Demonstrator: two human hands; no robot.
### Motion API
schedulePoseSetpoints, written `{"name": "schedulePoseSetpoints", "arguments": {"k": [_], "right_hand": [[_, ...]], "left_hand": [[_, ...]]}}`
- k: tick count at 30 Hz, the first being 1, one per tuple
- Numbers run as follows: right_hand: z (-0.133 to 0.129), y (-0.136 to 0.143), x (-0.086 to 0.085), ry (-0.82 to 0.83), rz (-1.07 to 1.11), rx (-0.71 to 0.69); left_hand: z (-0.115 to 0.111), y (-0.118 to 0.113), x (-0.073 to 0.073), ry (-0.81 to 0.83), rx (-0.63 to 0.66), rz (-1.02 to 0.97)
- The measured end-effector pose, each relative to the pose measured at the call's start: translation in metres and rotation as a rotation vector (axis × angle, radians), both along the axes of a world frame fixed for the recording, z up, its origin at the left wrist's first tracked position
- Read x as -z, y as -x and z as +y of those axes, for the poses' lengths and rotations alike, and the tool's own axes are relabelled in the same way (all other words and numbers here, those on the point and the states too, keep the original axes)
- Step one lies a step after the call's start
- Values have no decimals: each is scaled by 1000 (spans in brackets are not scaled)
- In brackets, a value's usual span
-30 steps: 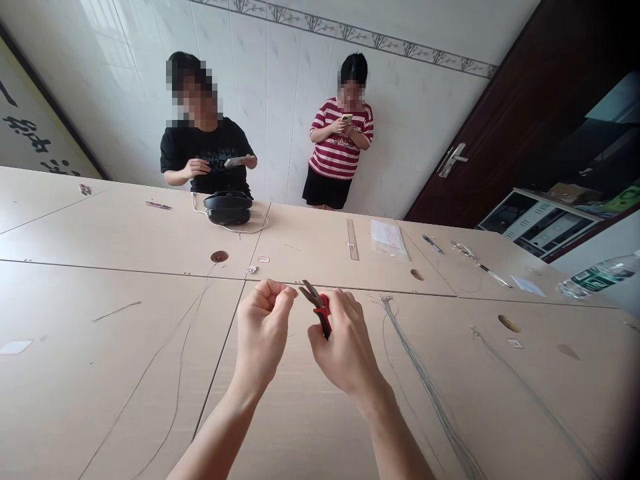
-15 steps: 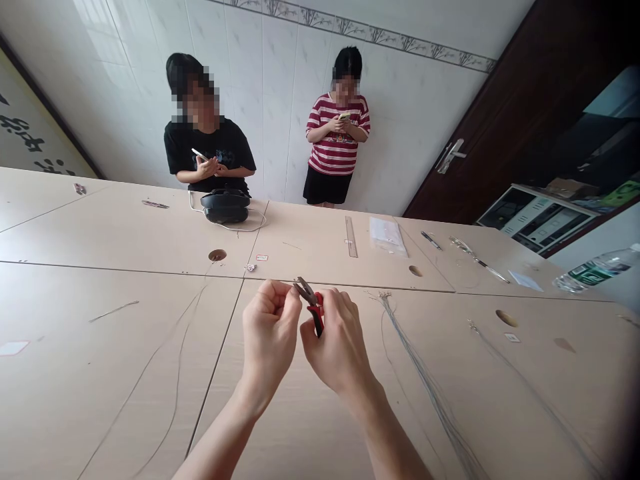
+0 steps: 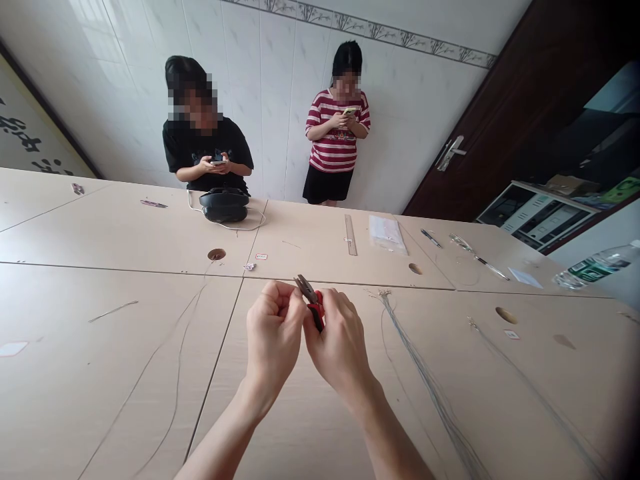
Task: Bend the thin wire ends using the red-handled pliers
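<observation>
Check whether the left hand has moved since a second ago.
Yes. The left hand has shifted right, toward the pliers, judged against the dark table seam: the gap between hand and seam has widened.

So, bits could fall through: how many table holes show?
3: left hole, near the tag; middle hole, near the bag; right hole, by the label. Left hand or right hand may hide more.

On the pale wooden counter [image 3: 125, 233], a clear green-labelled plastic bottle [image 3: 597, 265] and rounded black device [image 3: 225, 205] with white cable [image 3: 242, 230]; beyond, a dark brown door [image 3: 493, 133] and possibly white binders [image 3: 534, 208].
</observation>
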State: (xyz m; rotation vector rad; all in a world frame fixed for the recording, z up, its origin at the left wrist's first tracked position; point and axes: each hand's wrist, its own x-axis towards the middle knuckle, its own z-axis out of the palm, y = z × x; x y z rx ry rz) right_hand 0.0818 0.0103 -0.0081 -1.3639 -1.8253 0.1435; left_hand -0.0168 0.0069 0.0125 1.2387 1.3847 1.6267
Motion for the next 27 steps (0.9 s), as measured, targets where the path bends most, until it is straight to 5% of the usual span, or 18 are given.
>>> {"name": "schedulePoseSetpoints", "arguments": {"k": [19, 27], "right_hand": [[3, -2, 2, 41, 36, -26], [4, -10, -3, 47, 50, -15]], "left_hand": [[1, 1, 3, 18, 13, 28], [2, 7, -3, 101, 190, 47]]}}
